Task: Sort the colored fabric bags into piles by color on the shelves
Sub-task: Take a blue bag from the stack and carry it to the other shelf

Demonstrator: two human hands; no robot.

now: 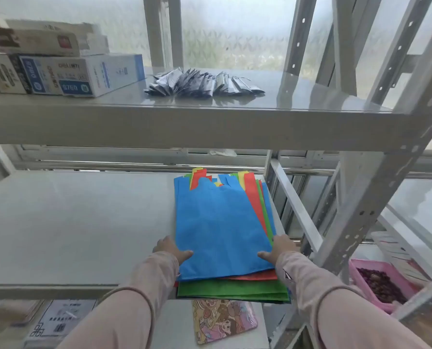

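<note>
A stack of flat, thin fabric bags (254, 275) lies on the right end of the grey metal middle shelf (71, 222), its near edge hanging a little over the shelf's front lip. A bright blue bag (220, 222) with cut-out handles covers the top. Red (251, 192), green (232, 290) and yellow (241, 176) bags fan out from under it at the far end, the right side and the near edge. The left hand (171, 249) holds the stack's left side near the shelf's front, thumb laid flat on the blue bag and fingers bent down over the edge. The right hand (280, 248) holds the right side the same way. Whether the fingers reach underneath cannot be told. Both arms wear pale pink sleeves. Below and to the right of the middle shelf, a pink plastic basket (361, 275) holds small dark reddish-brown pieces (381, 283), too blurred to identify. On the board above the middle shelf, white and blue cardboard boxes (84, 74) are stacked at the left, closed, and a heap of dark silvery sachets (202, 83) lies near the middle. Beneath the middle shelf lies a cartoon-printed flat pad (222, 321).
</note>
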